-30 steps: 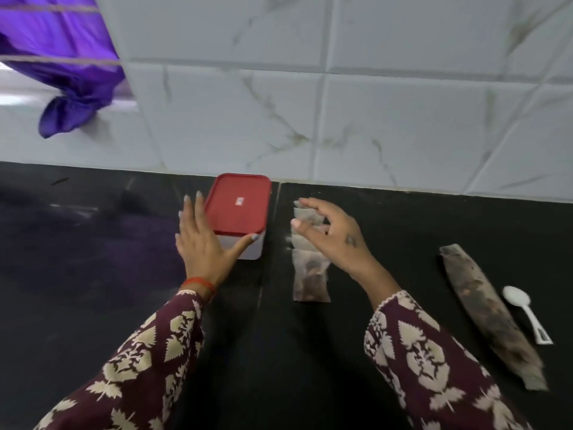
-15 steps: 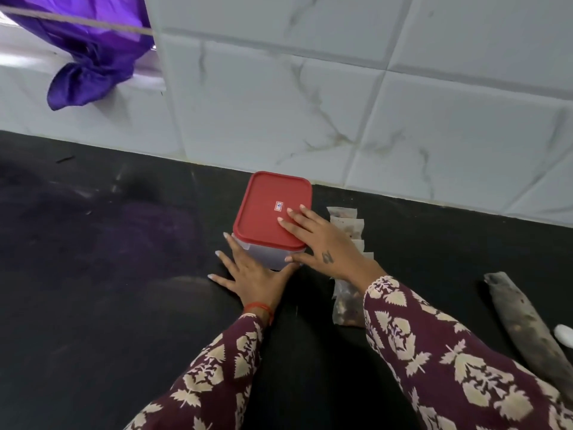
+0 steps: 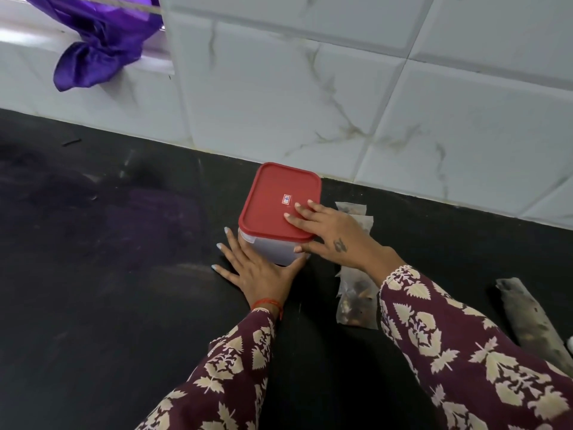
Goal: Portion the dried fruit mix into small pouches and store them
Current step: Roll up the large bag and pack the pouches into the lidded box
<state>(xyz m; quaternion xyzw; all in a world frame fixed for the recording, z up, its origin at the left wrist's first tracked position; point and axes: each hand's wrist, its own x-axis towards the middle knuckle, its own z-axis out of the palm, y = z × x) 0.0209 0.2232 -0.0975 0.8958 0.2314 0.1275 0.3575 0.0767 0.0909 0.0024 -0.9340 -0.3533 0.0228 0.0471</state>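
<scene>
Right hand (image 3: 333, 234) lies flat on the red lid (image 3: 280, 201) of the container (image 3: 273, 246), fingers straight and spread over the lid's near-right part, thumb down along the near-right rim edge. No curl, no grip, just resting on top. Left hand (image 3: 259, 268) is open on the black counter (image 3: 108, 274), fingers fanned toward the far left, thumb stretched right along the base of the container's near wall, touching it. Palm flat on the counter, holding nothing.

Container: translucent white box, lid seated on it, standing upright near the tiled wall (image 3: 310, 88), a little right of centre. Small label in the middle of the lid.

Filled pouches (image 3: 355, 301) lie in a row on the counter just right of the container, running near to far; the right wrist and sleeve (image 3: 465, 352) cover the middle of the row. The nearest pouch shows dark fruit pieces inside. Far end of the row peeks out beyond the right hand.

Big dried fruit bag (image 3: 531, 321) lies flat farther right, angled, well apart from the pouches. Purple cloth (image 3: 99, 48) hangs at far left on a window ledge.
</scene>
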